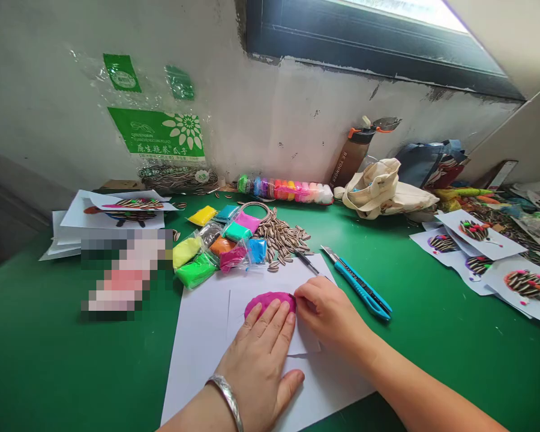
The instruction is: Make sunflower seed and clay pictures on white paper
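Observation:
My left hand point(261, 351) lies flat, fingers stretched out, over a piece of magenta modelling clay point(266, 299) on a small white paper point(306, 343). Its fingertips cover the clay's lower part. At the clay's right edge, my right hand point(326, 303) pinches a small dark thing that looks like a sunflower seed point(292, 296), mostly hidden by the fingers. Under both papers' work area spreads a larger white sheet point(193, 348). A black pen point(306, 263) lies just beyond my right hand, and a blue utility knife point(360, 284) rests to its right.
Behind the sheet are a pile of sunflower seeds point(281, 235) and bagged coloured clay point(197, 270). Paper pictures lie left point(67, 225) and right point(499, 237) on the green table point(459, 366). A clay pack point(292, 191), bottle point(353, 156), cloth bag point(378, 189) and seed bag point(162, 141) line the wall.

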The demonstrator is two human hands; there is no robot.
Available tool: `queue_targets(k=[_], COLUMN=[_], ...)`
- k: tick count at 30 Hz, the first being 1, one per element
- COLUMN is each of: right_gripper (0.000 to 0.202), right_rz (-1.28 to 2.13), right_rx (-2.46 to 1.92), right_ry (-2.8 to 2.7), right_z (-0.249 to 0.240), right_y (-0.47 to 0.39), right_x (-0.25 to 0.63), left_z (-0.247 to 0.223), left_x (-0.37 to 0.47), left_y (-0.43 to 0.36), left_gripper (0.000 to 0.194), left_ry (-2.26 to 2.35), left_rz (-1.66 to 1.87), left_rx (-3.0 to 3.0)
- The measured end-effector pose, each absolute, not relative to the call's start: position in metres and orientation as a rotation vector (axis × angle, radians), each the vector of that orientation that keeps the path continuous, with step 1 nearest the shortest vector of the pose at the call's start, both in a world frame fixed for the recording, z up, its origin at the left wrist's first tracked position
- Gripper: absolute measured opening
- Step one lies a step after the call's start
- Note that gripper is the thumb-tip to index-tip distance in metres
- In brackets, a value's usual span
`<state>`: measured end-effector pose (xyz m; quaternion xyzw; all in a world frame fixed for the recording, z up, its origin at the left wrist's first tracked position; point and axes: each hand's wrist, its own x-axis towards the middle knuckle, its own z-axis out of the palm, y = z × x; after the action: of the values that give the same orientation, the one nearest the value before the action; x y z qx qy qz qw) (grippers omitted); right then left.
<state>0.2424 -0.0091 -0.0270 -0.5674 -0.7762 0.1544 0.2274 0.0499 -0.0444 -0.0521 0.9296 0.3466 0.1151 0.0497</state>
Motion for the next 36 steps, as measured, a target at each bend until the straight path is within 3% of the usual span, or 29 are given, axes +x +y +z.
queue_targets(k=[36], right_gripper=[0.023], right_rz=[0.296], right_rx=[-1.205], right_ry=[-2.489], right_z=[-0.031], right_y=[0.027], right_x=[0.221], left_z=[-0.038], left_x=[0.051], left_y=[-0.042], left_gripper=[0.071], left_ry=[1.043], left_rz=[0.350], left_rx=[2.686])
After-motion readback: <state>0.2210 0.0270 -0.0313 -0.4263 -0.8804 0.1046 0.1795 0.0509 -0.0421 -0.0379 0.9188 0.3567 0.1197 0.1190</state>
